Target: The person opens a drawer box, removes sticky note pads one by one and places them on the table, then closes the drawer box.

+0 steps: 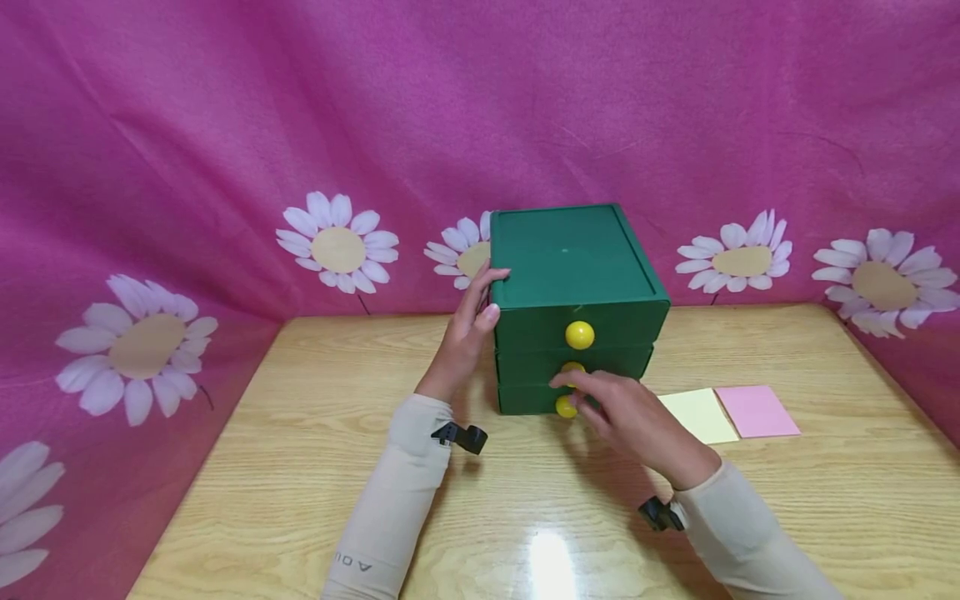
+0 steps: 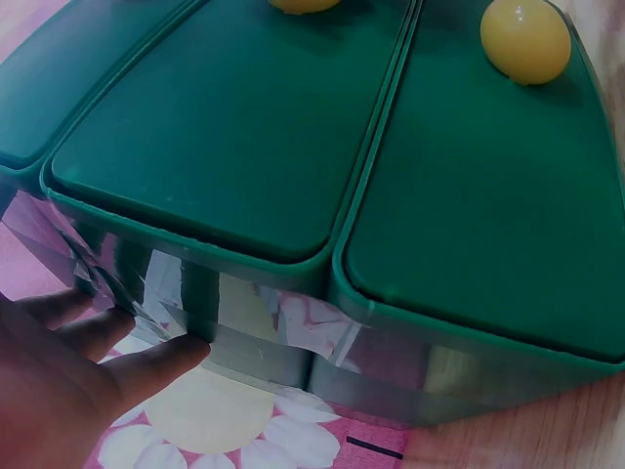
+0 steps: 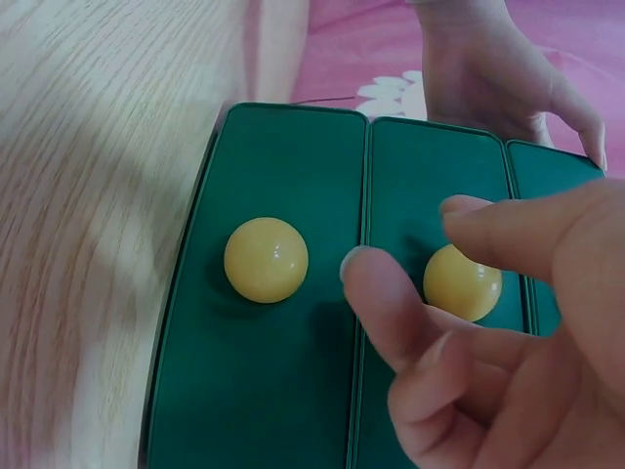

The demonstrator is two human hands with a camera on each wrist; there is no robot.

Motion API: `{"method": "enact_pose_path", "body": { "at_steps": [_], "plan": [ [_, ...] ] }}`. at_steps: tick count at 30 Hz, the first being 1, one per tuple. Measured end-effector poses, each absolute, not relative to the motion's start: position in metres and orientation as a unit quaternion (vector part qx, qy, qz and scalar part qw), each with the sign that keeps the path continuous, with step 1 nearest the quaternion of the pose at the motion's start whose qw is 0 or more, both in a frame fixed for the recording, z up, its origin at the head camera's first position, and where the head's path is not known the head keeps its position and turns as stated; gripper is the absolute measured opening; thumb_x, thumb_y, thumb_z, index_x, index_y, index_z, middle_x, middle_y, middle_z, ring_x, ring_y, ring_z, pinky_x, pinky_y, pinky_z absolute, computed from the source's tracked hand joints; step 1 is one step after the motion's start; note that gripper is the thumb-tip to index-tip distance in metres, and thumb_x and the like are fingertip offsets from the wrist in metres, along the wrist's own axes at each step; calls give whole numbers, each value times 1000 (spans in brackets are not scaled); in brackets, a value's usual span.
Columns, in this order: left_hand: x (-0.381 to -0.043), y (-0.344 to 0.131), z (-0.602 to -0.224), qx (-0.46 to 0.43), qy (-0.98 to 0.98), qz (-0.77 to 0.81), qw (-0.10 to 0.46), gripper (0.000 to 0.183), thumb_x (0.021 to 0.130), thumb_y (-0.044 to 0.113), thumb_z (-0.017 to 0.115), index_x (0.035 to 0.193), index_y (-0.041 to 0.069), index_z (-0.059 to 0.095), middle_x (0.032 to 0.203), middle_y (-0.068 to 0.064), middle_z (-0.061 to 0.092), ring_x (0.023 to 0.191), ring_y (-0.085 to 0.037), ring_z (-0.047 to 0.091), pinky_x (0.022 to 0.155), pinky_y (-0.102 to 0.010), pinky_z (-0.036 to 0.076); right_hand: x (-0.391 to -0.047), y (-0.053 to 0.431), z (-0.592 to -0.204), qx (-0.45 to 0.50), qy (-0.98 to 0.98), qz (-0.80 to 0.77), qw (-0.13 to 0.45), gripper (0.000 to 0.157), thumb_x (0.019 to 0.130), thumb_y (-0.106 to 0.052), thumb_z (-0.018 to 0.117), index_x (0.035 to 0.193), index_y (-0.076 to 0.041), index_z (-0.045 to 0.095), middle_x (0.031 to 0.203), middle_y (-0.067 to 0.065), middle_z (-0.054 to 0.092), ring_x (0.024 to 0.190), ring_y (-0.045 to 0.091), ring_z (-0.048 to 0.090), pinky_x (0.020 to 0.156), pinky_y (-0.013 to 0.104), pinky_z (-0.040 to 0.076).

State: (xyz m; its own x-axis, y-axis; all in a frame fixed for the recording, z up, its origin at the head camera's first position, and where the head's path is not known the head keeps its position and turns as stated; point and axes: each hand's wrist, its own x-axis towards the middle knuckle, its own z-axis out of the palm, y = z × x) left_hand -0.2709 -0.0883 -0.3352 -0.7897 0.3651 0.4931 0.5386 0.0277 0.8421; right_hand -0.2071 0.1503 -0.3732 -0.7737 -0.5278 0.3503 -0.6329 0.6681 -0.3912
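Note:
A green cabinet (image 1: 564,265) of three stacked drawers stands on the table, each drawer front with a round yellow knob. All three fronts sit flush. My left hand (image 1: 459,340) rests against the cabinet's left side, fingers extended; in the left wrist view its fingertips lie along the glossy side wall. My right hand (image 1: 630,414) is in front of the lower drawers, thumb and finger spread apart. In the right wrist view its fingers overlap the middle knob (image 3: 466,286), while the bottom knob (image 3: 266,260) is beside them. The top knob (image 1: 580,335) is untouched.
A yellow paper square (image 1: 701,415) and a pink paper square (image 1: 757,411) lie side by side to the right of the cabinet. Behind the wooden table (image 1: 322,500) hangs a magenta cloth (image 1: 420,108) printed with white daisies.

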Motion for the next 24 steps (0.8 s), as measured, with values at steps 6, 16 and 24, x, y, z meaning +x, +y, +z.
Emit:
{"method": "enact_pose_path", "body": {
  "at_steps": [6,16,24],
  "plan": [
    [-269,-89,-333,-315,-719,-616,69,53,96,21,37,147,8,31,161,-14,6,146,-21,14,117,-42,19,-206,149,-376,314,-915,240,78,31,91,-9,64,119,-22,64,88,-6,63,72,7,52,64,30,46],
    [-270,-89,-334,-319,-713,-620,68,53,95,21,37,147,8,31,161,-14,7,146,-21,14,117,-43,18,-205,147,-383,303,-929,198,72,30,88,-11,68,115,-22,67,84,-5,59,72,12,54,56,28,44],
    [-270,-89,-334,-322,-712,-620,70,54,95,21,37,146,7,31,160,-17,6,146,-23,14,116,-43,19,-208,148,-389,288,-935,201,50,28,88,-11,68,115,-19,69,85,-4,60,74,14,53,58,29,45]
  ]
}}
